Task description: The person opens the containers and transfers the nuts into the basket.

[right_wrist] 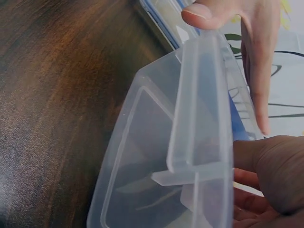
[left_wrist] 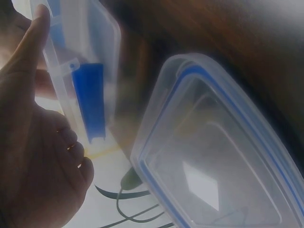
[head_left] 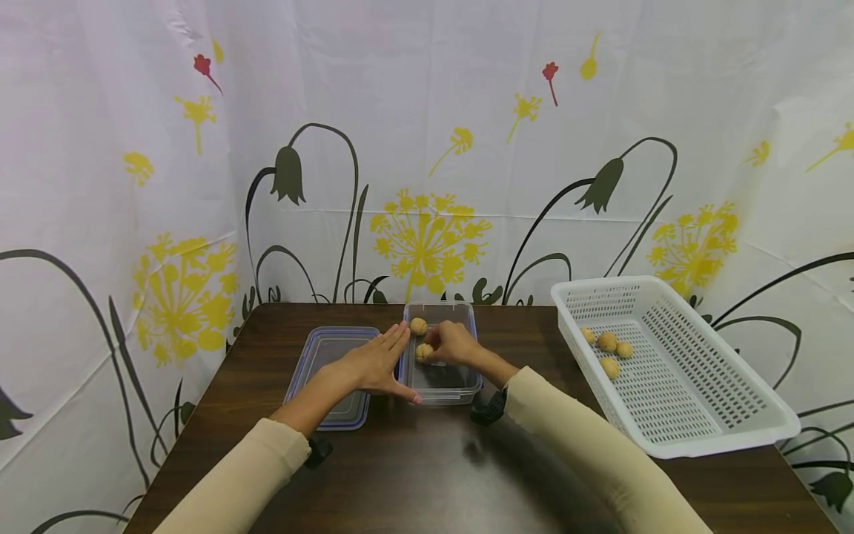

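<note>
A clear plastic container [head_left: 448,380] with blue side clips stands in the middle of the table. My left hand [head_left: 375,363] rests at its left rim, fingers straight and thumb spread toward the near corner. Inside the container my right hand [head_left: 457,343] pinches a walnut [head_left: 422,354] between thumb and fingers. Another walnut [head_left: 418,326] lies just beyond it, near the far left corner. In the right wrist view, the container's clear wall [right_wrist: 199,109] stands in front of my right fingers, and the walnut is hidden there.
Left of the container lies a clear lid [head_left: 342,340] with a blue seal, partly under my left forearm in the head view. A white perforated basket [head_left: 680,386] stands at the right with several walnuts [head_left: 607,342] inside. A patterned curtain hangs behind the table.
</note>
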